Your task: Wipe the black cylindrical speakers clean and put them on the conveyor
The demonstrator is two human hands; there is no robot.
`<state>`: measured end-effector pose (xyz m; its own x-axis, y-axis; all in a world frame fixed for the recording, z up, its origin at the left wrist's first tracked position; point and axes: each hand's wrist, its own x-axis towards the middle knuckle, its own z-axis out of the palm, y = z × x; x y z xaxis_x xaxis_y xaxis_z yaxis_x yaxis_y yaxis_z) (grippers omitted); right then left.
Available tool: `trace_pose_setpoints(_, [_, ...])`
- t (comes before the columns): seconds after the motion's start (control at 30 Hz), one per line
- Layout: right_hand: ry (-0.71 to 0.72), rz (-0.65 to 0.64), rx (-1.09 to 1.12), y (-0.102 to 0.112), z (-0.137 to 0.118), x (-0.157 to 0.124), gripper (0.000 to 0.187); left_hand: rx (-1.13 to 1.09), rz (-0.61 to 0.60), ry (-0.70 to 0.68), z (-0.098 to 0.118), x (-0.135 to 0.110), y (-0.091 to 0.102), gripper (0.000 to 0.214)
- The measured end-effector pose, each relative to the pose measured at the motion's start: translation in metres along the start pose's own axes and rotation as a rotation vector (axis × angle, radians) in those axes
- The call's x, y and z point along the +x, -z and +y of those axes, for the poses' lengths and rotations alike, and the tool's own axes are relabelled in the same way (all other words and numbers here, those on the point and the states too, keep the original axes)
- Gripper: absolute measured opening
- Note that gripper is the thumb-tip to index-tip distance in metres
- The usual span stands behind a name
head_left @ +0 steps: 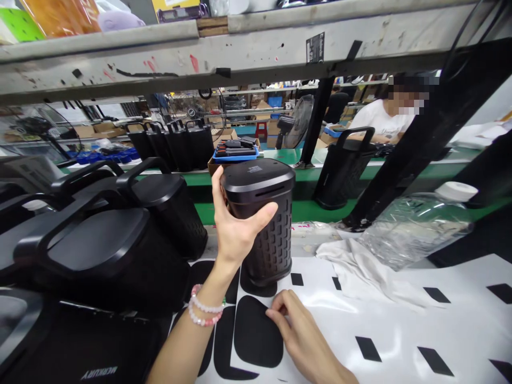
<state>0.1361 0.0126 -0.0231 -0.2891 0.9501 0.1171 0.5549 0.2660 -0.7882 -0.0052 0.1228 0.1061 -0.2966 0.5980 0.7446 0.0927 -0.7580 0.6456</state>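
Observation:
My left hand (236, 229) grips a black portable speaker (268, 234) with a dimpled side, fingers behind it and thumb across its front. The speaker stands nearly upright, slightly tilted, its flat end with a small printed label facing up. No handle shows at that end. Just below it, my right hand (300, 325) pinches the right edge of a black rounded pad (258, 333) lying on a white sheet (320, 341). Most of the pad looks flat on the sheet. Another black pad lies partly hidden under the speaker's lower end.
Several black speakers with handles (104, 240) crowd the left side. Small black patches (368, 348) dot the sheet at right. A white cloth (360, 266) and a clear plastic bottle (420, 224) lie behind. Beyond a green conveyor (208, 210) sits a person (384, 117). A shelf beam (256, 53) crosses overhead.

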Motion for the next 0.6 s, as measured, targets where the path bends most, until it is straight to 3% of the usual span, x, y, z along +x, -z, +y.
trace_pose_setpoints(0.1, [0.119, -0.01, -0.012, 0.004, -0.004, -0.004, 0.022, 0.022, -0.003, -0.008, 0.0, 0.0, 0.0, 0.095])
trace_pose_setpoints(0.17, [0.222, 0.005, -0.141, 0.004, -0.01, -0.003, 0.031, 0.035, -0.005, -0.024, 0.0, -0.001, 0.0, 0.095])
trace_pose_setpoints(0.27, [0.447, 0.054, -0.394, 0.004, -0.019, -0.001, 0.021, 0.062, -0.014, -0.037, 0.0, -0.001, -0.001, 0.094])
trace_pose_setpoints(0.4, [0.712, 0.119, -0.637, 0.01, -0.027, -0.002, 0.027, 0.072, -0.029, -0.037, 0.0, -0.001, 0.0, 0.093])
trace_pose_setpoints(0.5, [0.785, 0.129, -0.677, 0.02, -0.027, -0.004, 0.025, 0.061, -0.037, -0.043, 0.001, -0.001, 0.0, 0.092])
trace_pose_setpoints(0.6, [0.79, 0.302, -0.709, 0.026, -0.026, -0.007, 0.023, 0.04, -0.041, -0.036, 0.001, -0.001, 0.0, 0.092])
